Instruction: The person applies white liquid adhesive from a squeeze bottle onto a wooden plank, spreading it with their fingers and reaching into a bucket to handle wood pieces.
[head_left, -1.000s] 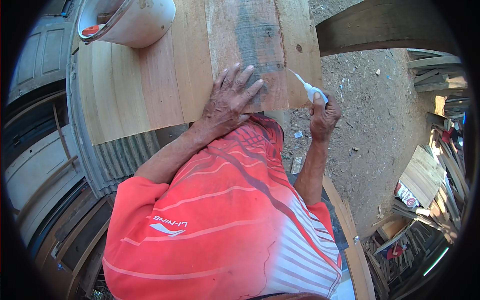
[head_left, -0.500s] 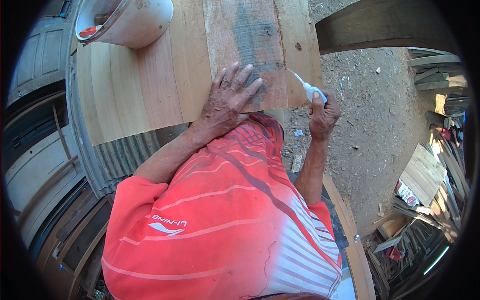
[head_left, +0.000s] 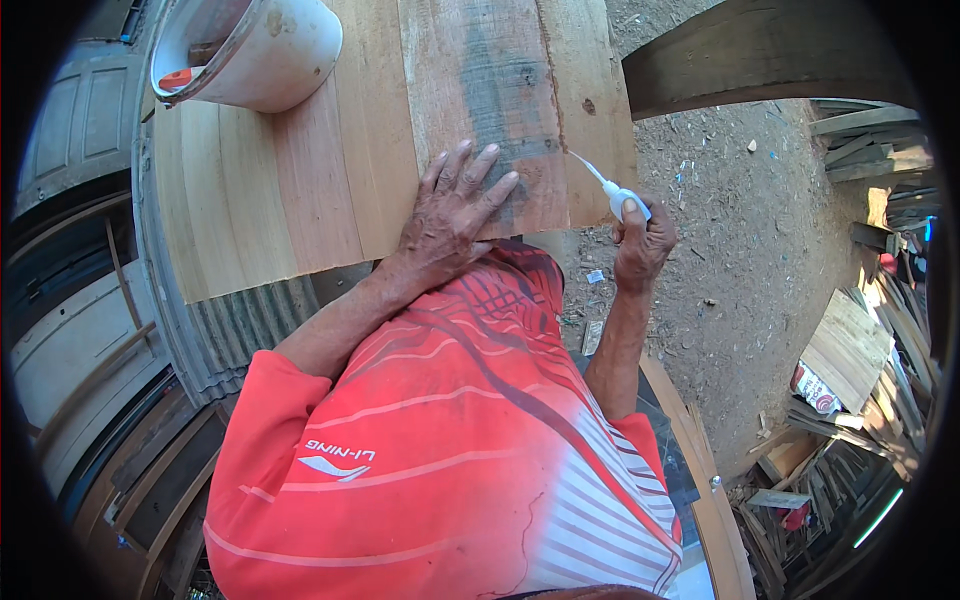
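Observation:
A wide wooden panel [head_left: 385, 150] made of several boards side by side lies in front of me. My left hand [head_left: 448, 215] rests flat on it near the front edge, fingers spread, holding nothing. In my right hand [head_left: 643, 245], just past the panel's right front corner, is a small white glue bottle [head_left: 627, 201] with a long thin nozzle. Its tip points at the joint [head_left: 562, 125] between the two right-hand boards, where a dark brown line runs along the seam. Whether the tip touches the wood I cannot tell.
At the panel's far left stands a white bucket [head_left: 275, 60] with an orange-handled thing inside. A dark curved timber [head_left: 760, 60] reaches in from the right. Scrap wood [head_left: 850, 345] is piled at far right; old doors [head_left: 85, 125] stand at left.
The panel, bucket and both hands sit slightly lower in the picture. The nozzle tip stays by the same joint; the left hand stays flat on the boards.

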